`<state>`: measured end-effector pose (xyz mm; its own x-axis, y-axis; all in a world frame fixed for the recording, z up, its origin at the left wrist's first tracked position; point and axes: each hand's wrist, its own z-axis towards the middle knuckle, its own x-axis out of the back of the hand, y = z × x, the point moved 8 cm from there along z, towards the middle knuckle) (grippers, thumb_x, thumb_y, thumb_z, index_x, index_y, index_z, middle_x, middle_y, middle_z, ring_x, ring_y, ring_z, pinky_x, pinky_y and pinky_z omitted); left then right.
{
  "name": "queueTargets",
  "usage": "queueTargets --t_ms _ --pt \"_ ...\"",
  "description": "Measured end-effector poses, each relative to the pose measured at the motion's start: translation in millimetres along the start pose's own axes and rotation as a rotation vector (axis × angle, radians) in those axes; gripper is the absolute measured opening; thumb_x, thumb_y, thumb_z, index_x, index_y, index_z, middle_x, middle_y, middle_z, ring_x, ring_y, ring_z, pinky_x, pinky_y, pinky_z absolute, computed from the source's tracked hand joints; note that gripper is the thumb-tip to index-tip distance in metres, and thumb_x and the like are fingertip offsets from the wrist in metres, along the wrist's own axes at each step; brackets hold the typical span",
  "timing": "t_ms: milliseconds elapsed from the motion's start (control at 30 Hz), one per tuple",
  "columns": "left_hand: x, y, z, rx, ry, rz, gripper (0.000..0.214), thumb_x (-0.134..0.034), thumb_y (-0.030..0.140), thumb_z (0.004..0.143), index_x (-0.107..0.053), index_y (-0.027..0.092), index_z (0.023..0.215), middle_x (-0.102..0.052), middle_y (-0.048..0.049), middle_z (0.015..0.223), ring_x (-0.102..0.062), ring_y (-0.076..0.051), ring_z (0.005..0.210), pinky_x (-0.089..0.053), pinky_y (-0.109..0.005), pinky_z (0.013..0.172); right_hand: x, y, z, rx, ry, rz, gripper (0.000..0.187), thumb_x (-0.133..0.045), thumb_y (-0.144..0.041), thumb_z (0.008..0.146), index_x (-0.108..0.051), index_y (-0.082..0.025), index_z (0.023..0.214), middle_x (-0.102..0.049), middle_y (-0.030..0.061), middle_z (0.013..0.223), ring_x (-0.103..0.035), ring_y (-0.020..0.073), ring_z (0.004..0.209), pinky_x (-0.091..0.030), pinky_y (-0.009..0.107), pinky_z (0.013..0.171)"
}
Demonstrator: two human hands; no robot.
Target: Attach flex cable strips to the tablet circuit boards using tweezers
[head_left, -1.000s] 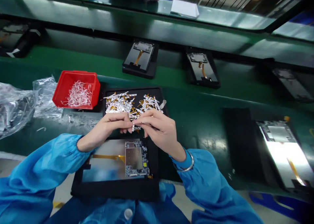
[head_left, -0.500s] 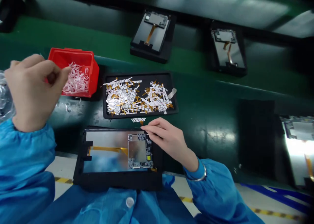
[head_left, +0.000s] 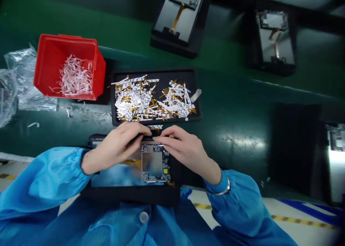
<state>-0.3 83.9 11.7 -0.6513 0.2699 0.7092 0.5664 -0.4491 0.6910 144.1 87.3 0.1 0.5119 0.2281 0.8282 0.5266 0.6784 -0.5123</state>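
L hand (head_left: 115,149), R hand (head_left: 185,152) at 6 o'clock, fingers (head_left: 161,138) curled, tips together on top edge of display panel (head_left: 115,178), grip on anything can't tell. Prob. strip-fitting step by PCB (head_left: 153,163); next needs strip pressed flat. Strip tray (head_left: 156,72) at 12 o'clock, red bin (head_left: 40,55) at 10.

I have open desk (head_left: 229,131) past my right hand (head_left: 187,152), as far as the black mat (head_left: 293,145). The tray of strips (head_left: 156,74) sits just ahead of my left hand (head_left: 117,147), and the red bin (head_left: 45,59) blocks the way beyond.
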Motion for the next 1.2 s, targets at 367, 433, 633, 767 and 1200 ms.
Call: queueTargets --t_ms 367,433,633,767,1200 --pt "-15.0 29 -13 -0.336 -0.033 0.427 0.025 -0.045 0.012 0.1 -0.057 0.012 0.121 -0.074 -0.0102 0.115 -0.071 -0.021 0.106 -0.054 -0.036 0.093 2 8 -3 -0.116 -0.217 -0.02 0.033 -0.043 -0.026 0.102 -0.072 -0.031 0.117 -0.056 0.0057 0.098 -0.051 0.01 0.064 -0.036 0.021 0.049" --pt "-17.9 35 -16 -0.367 -0.039 0.49 0.027 -0.046 0.01 0.099 -0.057 0.012 0.123 -0.074 -0.0104 0.115 -0.07 -0.022 0.109 -0.055 -0.036 0.093 1 13 -4 -0.144 -0.252 0.025 0.032 -0.044 -0.029 0.102 -0.071 -0.032 0.119 -0.053 0.0056 0.099 -0.049 0.0102 0.065 -0.038 0.022 0.051" --pt "-18.4 31 -18 -0.33 -0.026 0.432 0.027 -0.051 0.01 0.097 -0.057 0.006 0.123 -0.072 -0.0143 0.119 -0.071 -0.023 0.108 -0.055 -0.038 0.093 16 17 -2 -0.167 -0.147 0.393 0.022 -0.061 -0.026 0.096 -0.075 -0.031 0.111 -0.055 0.004 0.097 -0.052 0.0109 0.069 -0.048 0.027 0.06" --pt "-17.4 21 -12 -0.196 -0.051 0.277 0.028 -0.049 0.013 0.098 -0.057 0.014 0.125 -0.072 -0.0087 0.116 -0.069 -0.021 0.105 -0.054 -0.036 0.093 52 25 -7 -0.311 0.237 0.606 0.013 -0.068 -0.028 0.092 -0.078 -0.035 0.094 -0.061 0.0022 0.097 -0.059 0.016 0.088 -0.051 0.03 0.068" --pt "-28.3 21 -1 -0.185 -0.106 0.134 0.03 -0.049 0.008 0.096 -0.054 0.016 0.125 -0.07 -0.0062 0.121 -0.067 -0.018 0.112 -0.053 -0.032 0.094 -7 49 -7 -0.578 0.183 1.078 0.03 -0.074 -0.034 0.084 -0.046 -0.025 0.09 -0.063 -0.0081 0.073 -0.067 0.0103 0.054 -0.054 0.021 0.045"
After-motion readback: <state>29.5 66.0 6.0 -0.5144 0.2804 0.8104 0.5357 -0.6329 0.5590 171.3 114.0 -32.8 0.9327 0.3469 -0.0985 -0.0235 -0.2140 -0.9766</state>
